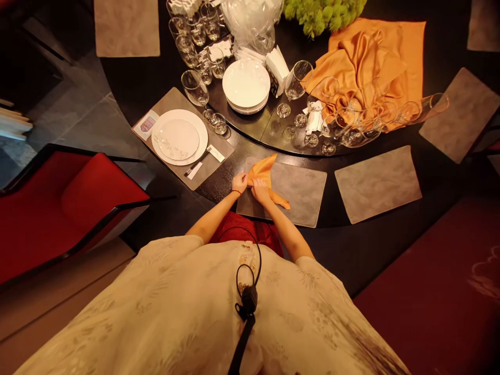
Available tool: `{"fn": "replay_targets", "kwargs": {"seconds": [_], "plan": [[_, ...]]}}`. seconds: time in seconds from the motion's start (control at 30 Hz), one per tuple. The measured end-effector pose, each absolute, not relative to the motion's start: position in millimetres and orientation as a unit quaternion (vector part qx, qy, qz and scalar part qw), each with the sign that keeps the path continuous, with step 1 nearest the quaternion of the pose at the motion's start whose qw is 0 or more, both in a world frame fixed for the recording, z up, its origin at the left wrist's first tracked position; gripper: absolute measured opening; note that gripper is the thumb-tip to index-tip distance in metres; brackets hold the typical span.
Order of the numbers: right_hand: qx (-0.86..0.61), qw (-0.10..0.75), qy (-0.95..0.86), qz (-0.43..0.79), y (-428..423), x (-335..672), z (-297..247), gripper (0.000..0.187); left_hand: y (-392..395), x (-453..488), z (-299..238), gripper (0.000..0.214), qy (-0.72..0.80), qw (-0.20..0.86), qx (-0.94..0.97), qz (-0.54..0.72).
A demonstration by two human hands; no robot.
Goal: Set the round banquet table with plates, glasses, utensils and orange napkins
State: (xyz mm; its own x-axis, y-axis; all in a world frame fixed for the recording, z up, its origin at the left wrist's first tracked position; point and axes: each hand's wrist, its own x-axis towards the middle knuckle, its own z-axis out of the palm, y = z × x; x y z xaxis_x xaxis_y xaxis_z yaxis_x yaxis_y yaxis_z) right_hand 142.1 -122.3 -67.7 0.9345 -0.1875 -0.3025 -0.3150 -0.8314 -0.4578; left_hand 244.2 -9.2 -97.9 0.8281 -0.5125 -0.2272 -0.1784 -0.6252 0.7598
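Note:
An orange cloth napkin point(263, 169) is bunched between my two hands, its upper part fanning out toward the table's middle and a loose tail hanging to the right. My left hand point(239, 182) pinches its left end. Fingers of my right hand point(259, 189) are closed over its gathered middle, close beside the left. Both hands are over the left part of a grey placemat point(299, 190) at the table's near edge. The fingertips are too small to make out fully.
To the left, a stacked plate setting point(177, 138) lies beside chopsticks point(198, 161). Ahead on the raised turntable are white plates point(246, 83), several wine glasses point(296, 80) and a heap of orange napkins point(375, 57). A red chair point(94, 192) stands at left.

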Motion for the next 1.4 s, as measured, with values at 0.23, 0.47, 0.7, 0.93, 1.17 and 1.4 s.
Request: {"fn": "replay_targets", "kwargs": {"seconds": [0.23,0.47,0.7,0.93,1.17,1.4], "plan": [[-0.947,0.224,0.216,0.073,-146.0,155.4,-60.8,0.046,-38.5,257.7,-101.1,0.027,-0.201,0.370,0.879,-0.226],[-0.943,0.257,0.195,0.084,-163.0,162.5,-60.4,0.047,-71.2,274.6,-90.7,0.024,-0.174,0.378,0.878,-0.238],[-0.938,0.213,0.270,0.047,-187.5,169.9,-53.8,0.044,-109.6,283.0,-89.6,0.029,-0.175,0.346,0.884,-0.262],[-0.945,0.223,0.234,0.053,-212.0,172.1,-57.1,0.041,-123.2,291.3,-58.0,0.047,-0.406,0.259,0.850,-0.214],[-0.887,0.225,0.390,-0.102,-223.6,154.4,-37.8,0.051,-163.4,289.5,-32.6,0.050,-0.616,0.078,0.735,-0.272],[-0.877,0.253,0.379,-0.154,-179.6,48.9,3.8,0.050,-146.1,269.0,-0.2,0.051,-0.491,0.113,0.628,-0.593]]}}
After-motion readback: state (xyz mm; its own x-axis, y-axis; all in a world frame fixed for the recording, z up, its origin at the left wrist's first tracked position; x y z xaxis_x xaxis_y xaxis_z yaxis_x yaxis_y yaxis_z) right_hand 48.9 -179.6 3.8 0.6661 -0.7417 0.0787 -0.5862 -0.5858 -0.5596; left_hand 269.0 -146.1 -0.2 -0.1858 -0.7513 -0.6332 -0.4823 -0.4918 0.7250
